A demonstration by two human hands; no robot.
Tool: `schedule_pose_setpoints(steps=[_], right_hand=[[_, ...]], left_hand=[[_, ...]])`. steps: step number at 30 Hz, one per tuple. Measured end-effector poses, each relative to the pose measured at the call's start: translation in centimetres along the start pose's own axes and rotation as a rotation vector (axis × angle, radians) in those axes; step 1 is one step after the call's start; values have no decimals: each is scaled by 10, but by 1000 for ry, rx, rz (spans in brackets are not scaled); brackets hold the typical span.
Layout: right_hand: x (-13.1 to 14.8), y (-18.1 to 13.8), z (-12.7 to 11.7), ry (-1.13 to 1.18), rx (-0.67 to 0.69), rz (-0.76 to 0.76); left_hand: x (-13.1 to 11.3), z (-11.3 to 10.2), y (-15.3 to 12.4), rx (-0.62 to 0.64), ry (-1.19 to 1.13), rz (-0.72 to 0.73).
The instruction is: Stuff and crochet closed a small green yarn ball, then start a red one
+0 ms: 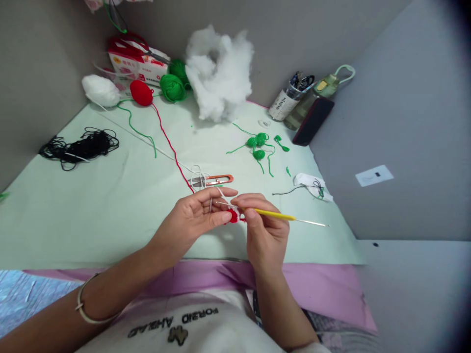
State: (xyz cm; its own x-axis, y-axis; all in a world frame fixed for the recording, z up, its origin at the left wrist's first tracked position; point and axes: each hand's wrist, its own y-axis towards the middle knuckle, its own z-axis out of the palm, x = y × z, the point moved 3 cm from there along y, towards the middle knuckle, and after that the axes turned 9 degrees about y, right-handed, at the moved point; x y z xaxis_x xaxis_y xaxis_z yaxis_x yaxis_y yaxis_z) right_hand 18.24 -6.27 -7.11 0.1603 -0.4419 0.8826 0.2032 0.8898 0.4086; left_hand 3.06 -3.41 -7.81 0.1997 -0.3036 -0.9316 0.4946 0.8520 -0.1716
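Between thumb and fingers, my left hand (196, 213) pinches a small red and white crochet piece (233, 215). My right hand (267, 230) is closed round a crochet hook (274, 214) with a yellow handle; its metal tip points left, over the piece, and its thin back end sticks out to the right. White yarn runs up from my left fingers. A red strand (171, 142) leads from the red yarn ball (141, 93) down to my left hand. Just beyond my hands lie orange thread snips (219, 179) with white yarn loops around the blades.
At the back stand a white yarn ball (100, 90), green yarn balls (172, 88), fluffy stuffing (221, 73), a pen cup (283, 104), a bottle (326, 88) and a phone (312, 120). Black cord (81, 148) lies left; small green crochet pieces (259, 140) lie right. Grey partitions enclose the table.
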Motion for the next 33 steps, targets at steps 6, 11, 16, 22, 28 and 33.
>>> schedule_pose_setpoints(steps=[6,11,16,22,28,33], right_hand=[[3,0,-1,-82,-42,-31],[4,0,-8,-4,-106,15],[9,0,-6,29,-85,3],[10,-1,0,35,-30,-26],[9,0,-2,0,-46,-38],[11,0,-1,-16,-44,-64]], left_hand=[[3,1,1,-1,-48,-52],[2,-4,2,-47,-114,-107],[1,-5,2,-55,-135,-115],[0,-4,2,-48,-89,-100],[1,-4,2,-67,-61,-86],[0,-4,2,-75,-17,-77]])
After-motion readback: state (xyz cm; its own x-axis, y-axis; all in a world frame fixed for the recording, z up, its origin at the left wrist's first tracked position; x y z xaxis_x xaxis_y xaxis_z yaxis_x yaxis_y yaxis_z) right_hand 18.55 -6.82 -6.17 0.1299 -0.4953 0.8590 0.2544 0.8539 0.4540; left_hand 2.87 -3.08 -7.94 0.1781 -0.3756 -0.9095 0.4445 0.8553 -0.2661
